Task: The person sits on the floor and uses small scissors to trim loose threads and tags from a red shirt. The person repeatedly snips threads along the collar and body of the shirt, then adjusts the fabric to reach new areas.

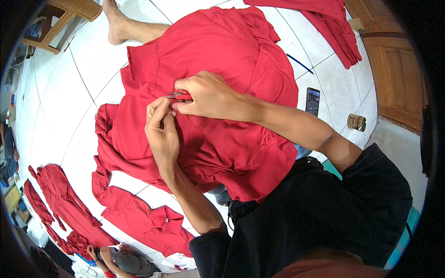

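A large red knit garment (212, 45) is spread over my lap and legs, with a folded band or collar (143, 64) at its far left side. My right hand (207, 95) grips red-handled thread snips (182, 95) just above the cloth, their blades directed at my left fingertips. Close against those blades, my left hand (162, 123) has its fingertips pinched together on a small bit of the garment. Whether that bit is cloth or thread is too small to tell.
More red garments (132, 212) lie on the white tiled floor (62, 104) to the left, near a seated co-worker (132, 262). At right are a phone (313, 100), a blue pen (300, 64), a tape roll bearing writing (357, 122), folded red cloth (330, 27) and a wooden door (396, 69).
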`<act>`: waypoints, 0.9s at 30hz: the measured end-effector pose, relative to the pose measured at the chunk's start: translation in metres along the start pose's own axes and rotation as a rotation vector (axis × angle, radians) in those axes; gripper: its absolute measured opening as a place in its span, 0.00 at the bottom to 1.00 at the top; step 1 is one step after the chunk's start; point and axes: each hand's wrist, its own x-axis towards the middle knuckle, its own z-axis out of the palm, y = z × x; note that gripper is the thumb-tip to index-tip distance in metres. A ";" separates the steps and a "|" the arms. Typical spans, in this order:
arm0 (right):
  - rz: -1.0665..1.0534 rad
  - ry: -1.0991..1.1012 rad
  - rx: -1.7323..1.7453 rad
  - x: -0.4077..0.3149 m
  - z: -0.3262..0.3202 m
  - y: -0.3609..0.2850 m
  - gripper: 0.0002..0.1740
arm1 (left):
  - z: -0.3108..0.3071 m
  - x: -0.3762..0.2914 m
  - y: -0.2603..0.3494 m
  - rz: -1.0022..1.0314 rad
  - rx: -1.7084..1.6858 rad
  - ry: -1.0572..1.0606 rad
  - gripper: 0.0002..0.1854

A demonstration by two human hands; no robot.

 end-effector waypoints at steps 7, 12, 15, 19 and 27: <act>0.053 0.064 0.101 0.001 0.009 0.010 0.15 | 0.021 0.006 0.022 0.126 0.659 0.097 0.10; 0.169 -0.026 0.190 0.003 0.003 0.001 0.16 | 0.023 0.007 0.032 -0.124 0.450 0.205 0.07; 0.156 -0.004 0.226 0.003 0.003 0.003 0.15 | 0.012 0.010 0.019 -0.264 -0.076 0.142 0.09; 0.143 0.027 0.266 0.001 0.006 0.004 0.15 | 0.007 0.008 0.016 -0.266 -0.183 0.132 0.10; -0.011 0.100 0.158 -0.001 0.014 0.013 0.12 | 0.013 0.010 0.025 -0.314 -0.106 0.155 0.11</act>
